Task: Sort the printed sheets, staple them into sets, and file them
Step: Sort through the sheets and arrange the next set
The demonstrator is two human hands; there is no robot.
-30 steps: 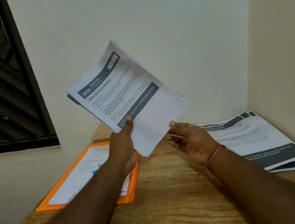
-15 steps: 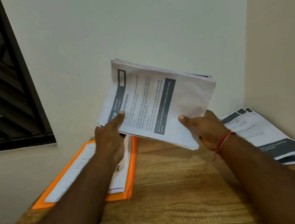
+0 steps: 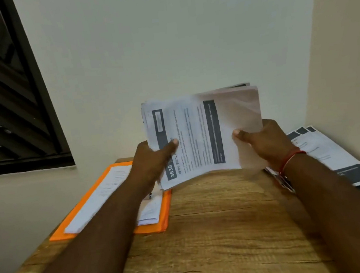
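Above wooden counter, head view: holding stack of printed sheets upright, print turned sideways, bottom edge near the wood, contact unclear. Clamping stack's left edge with left grip, thumb pressing front page. Clamping right edge with right grip, thumb likewise in front. Stretching left forearm over orange folder bearing white pages; stretching right forearm beside fanned second pile by right wall.

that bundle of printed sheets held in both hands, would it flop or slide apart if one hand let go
Probably floppy: the bundle curves along its lower edge between the left hand and right hand. Likely to fan apart too, since its top edges sit uneven and no staple is visible.
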